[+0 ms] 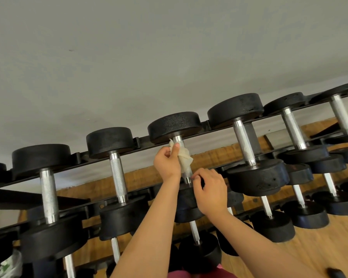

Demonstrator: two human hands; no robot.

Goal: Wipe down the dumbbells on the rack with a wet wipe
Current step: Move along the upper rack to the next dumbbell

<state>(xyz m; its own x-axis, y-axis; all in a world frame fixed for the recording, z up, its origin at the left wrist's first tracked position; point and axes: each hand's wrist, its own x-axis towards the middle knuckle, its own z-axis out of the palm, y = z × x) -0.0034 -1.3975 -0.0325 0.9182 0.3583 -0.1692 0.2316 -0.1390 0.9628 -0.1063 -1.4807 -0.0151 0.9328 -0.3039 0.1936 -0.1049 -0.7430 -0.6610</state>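
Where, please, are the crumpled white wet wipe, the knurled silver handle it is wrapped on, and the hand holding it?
Crumpled white wet wipe (184, 157), head view, on its bunched middle.
Knurled silver handle (178, 141), head view, on the bare top end.
Left hand (167, 163), head view, on the back of the hand.

Soft even daylight; wide-angle warping, blurred edges.
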